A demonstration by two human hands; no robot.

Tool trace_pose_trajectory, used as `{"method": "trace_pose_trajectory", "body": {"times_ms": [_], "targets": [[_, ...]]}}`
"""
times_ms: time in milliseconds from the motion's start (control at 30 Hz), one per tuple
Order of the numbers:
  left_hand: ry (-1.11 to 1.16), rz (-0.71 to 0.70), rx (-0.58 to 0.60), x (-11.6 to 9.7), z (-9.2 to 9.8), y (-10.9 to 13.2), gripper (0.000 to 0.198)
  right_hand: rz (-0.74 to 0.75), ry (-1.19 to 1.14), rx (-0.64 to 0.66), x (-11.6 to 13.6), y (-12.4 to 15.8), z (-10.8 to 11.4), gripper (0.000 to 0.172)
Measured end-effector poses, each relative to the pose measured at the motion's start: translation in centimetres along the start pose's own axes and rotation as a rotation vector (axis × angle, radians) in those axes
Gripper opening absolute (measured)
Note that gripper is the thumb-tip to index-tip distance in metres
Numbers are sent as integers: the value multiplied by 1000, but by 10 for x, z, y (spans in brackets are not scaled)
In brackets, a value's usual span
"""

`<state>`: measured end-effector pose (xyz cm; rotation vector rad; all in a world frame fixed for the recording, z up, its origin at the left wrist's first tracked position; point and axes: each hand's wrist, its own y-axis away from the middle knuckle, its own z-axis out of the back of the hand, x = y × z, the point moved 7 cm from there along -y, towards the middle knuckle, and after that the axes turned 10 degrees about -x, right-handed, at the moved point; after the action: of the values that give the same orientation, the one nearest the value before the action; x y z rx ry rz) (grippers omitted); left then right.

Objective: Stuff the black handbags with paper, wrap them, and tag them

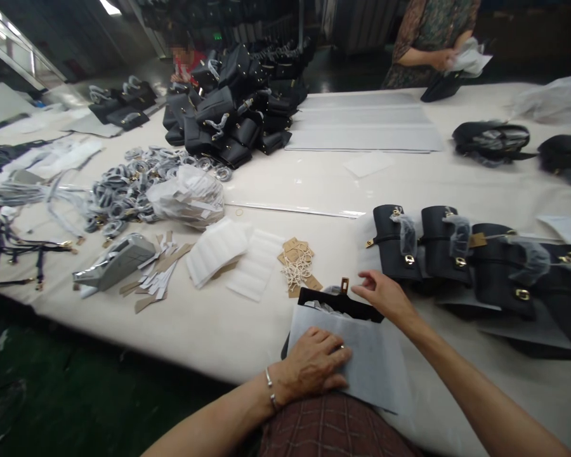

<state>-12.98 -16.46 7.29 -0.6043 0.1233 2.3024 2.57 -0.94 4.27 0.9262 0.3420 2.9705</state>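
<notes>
My left grip [316, 360] is spread flat, fingers extended and closed around nothing, pressing on a thin whitish sheet [378, 362] that lies over a black bag with a gold-coloured clasp [365, 309]. The bag sits at the near edge of the cream-covered tabletop [209, 339]. My right grip [385, 295] is half open, fingers loosely bent just beside the clasp, with nothing visible in it. Brown card tags with white strings [299, 260] lie beyond the bag; black bags with plastic-wrapped handles [394, 247] line up toward the tabletop's right edge.
</notes>
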Motion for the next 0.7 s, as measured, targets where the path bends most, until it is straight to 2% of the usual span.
{"method": "trace_pose_trajectory", "body": {"times_ms": [67,167,233,300,400,500,600,700], "targets": [[-11,-16,2,-1,1,1,58,32,-10,24,16,-11,-7,48],[-28,-21,9,-2,3,3,67,71,-16,111,37,-5,-21,28],[-43,-8,19,-2,3,4,68,161,-18,125,50,15,-23,28],[-58,4,24,-1,0,6,69,312,2,102,60,46,-20,22],[-67,3,-18,-1,-5,9,64,510,122,-8,65,92,-14,18],[-68,-15,-74,-3,-8,12,57,597,264,-111,67,117,-11,21],[-70,-29,-91,-4,-9,14,57,665,345,-164,80,118,-7,22],[-39,-16,-111,-1,-11,14,65,686,428,-90,94,108,-5,22]]}}
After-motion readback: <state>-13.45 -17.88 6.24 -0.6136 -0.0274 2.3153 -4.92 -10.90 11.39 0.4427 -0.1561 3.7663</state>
